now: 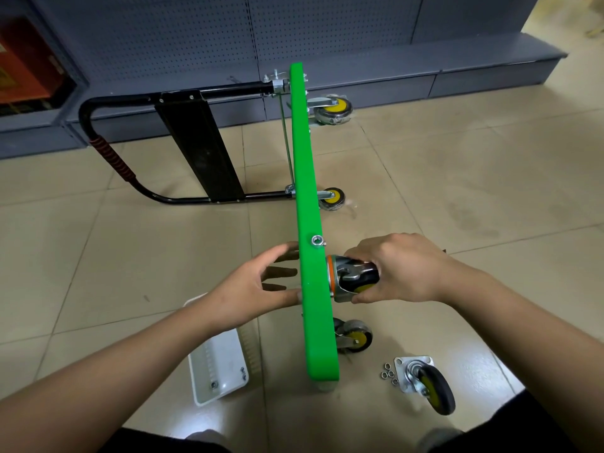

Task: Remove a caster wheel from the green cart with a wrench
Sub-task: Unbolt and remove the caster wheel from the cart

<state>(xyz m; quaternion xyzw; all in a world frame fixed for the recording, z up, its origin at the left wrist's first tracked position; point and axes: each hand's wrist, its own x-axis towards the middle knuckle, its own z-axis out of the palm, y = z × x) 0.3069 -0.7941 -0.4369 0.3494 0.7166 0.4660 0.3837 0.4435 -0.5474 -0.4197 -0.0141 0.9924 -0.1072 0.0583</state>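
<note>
- Two hands share this step: my right hand (403,269) wraps its fingers round the black-and-yellow caster wheel in its silver swivel bracket (354,278), which still sits against the underside of the flat green cart deck (313,256) tipped up on its edge on the tiled floor (457,191).
- My left hand (258,286) is spread, fingers straight, reaching in against the deck's other face, right beside the green edge.
- To do it well, I judge I should keep the deck braced with the left hand while the right draws the caster straight off, square to the deck, so the mounting plate does not bind on any bolt.
- I would also keep the deck from tipping towards the black tubular handle with its red-wrapped corner (114,155).
- One loose caster with a square silver plate (425,384) already lies on the floor by a small cluster of silver nuts (389,374); freed hardware belongs there or in the white slotted plastic tray (217,364).
- No wrench shows anywhere in view.
- My palm hides most of the wheel, and the deck hides my left fingertips, so whether bolts or nuts remain on this caster I cannot tell.
- Small fasteners in the tray are too small to identify.
</note>
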